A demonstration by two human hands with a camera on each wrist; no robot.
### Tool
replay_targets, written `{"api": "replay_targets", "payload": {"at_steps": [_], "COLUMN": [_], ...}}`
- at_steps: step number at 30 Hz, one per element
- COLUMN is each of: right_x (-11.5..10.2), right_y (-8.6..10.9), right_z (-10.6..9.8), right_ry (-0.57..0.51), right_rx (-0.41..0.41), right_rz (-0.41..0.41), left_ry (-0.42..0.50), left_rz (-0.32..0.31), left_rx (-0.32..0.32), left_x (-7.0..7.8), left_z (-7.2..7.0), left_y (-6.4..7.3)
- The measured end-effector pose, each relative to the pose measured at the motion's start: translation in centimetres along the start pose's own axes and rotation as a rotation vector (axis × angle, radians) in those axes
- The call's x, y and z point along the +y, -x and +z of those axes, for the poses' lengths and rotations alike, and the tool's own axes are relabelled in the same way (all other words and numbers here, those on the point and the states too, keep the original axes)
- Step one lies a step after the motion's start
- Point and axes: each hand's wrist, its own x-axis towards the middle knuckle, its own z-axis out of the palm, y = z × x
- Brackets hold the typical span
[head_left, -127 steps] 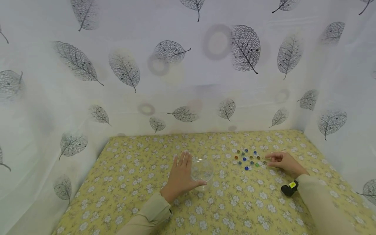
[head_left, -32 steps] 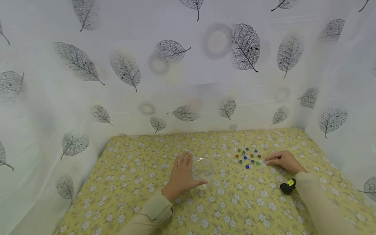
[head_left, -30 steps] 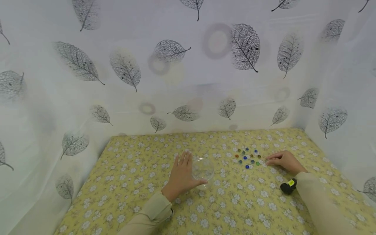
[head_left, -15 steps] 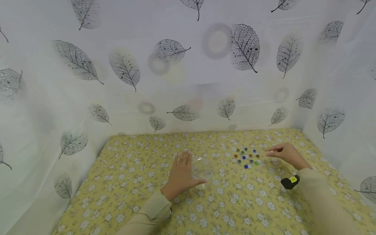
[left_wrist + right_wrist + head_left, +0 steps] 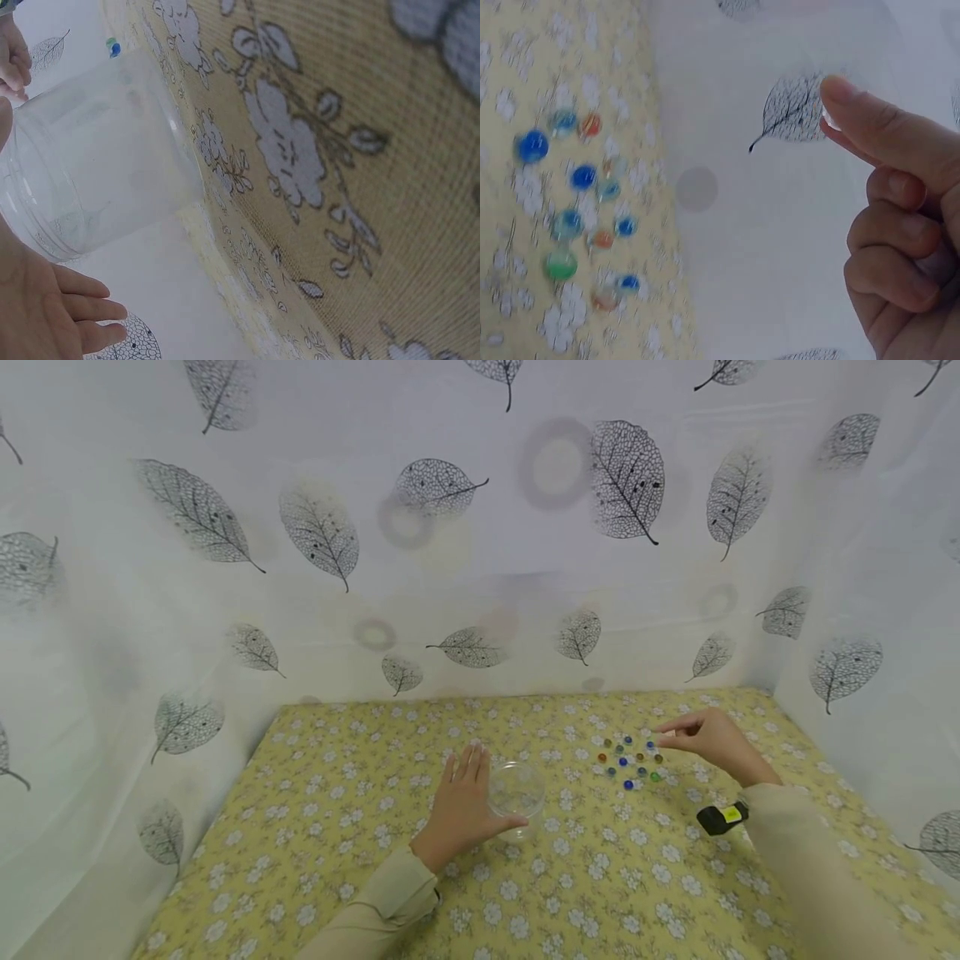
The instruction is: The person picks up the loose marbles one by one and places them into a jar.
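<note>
My left hand (image 5: pixel 459 806) stands beside a clear round jar (image 5: pixel 517 781) on the cloth, fingers straight behind it and thumb along its near side. In the left wrist view the jar (image 5: pixel 105 150) has a ringed open mouth, and the straight fingers (image 5: pixel 90 315) lie next to it. Raised over the right side of the cluster of glass marbles (image 5: pixel 628 785), my right hand (image 5: pixel 712 745) pinches a small clear marble (image 5: pixel 828 120) between thumb and forefinger. Most of that marble is hidden by the fingertips; the other fingers are curled in.
The marbles on the cloth are blue, green, orange and amber. A yellow flowered cloth (image 5: pixel 360 827) covers the table. White leaf-printed sheets (image 5: pixel 510 543) hang behind and at both sides. A black wrist camera (image 5: pixel 720 818) sits under the right sleeve.
The marble at the right edge of the cluster has been picked up by my right hand, which has risen and then moved left over the marbles. My left hand and the jar have stayed put.
</note>
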Motion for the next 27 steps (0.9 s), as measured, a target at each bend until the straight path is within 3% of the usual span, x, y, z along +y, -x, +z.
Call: {"api": "replay_targets", "payload": {"at_steps": [12, 27], "right_x": [-4.4, -6.5], "right_y": [-0.1, -1.0], "right_z": [2.5, 7.3], "right_ry": [-0.115, -0.257], "right_rx": [-0.022, -0.104], "right_rz": [-0.117, -0.207], "left_ry": [-0.018, 0.008], "left_rz": [0.007, -0.002], "left_rx": [0.004, -0.020], "left_x": [-0.1, -0.1], "left_z": [0.4, 0.2], "left_y": [-0.1, -0.2]}}
